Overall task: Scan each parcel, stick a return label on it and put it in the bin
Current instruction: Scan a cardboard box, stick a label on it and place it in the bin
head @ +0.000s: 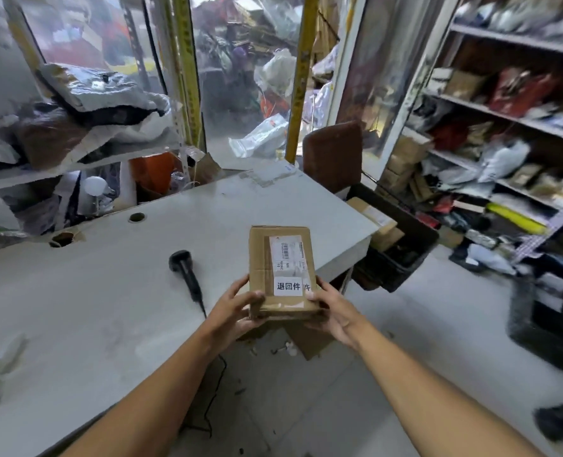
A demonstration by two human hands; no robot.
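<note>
Head view: you hold a small cardboard parcel (281,272) in both hands, lifted over the near right corner of the grey table (108,291). Your left hand (232,313) grips the parcel's near left corner, thumb on top, fingers curled under. Your right hand (334,313) grips the near right corner, thumb pressed on the top face beside the label. The parcel's top face points up at the camera, long side running away from you. A white shipping label with barcode (288,252) sits on the far half of the top. A white return label with black Chinese characters (289,286) is stuck on the near half, just ahead of your thumbs; a second scrap of the same label shows at its right edge.

The black handheld scanner (184,270) lies flat on the table, left of the parcel, not touched, its cable trailing off the near table edge. The dark bin (402,239) stands on the floor beyond the right end of the table, well apart from the parcel, with cardboard boxes (372,216) already inside. Shelves packed with parcels (504,143) fill the right side; more bags are piled at the far left (92,103). The picture is blurred toward the edges.
</note>
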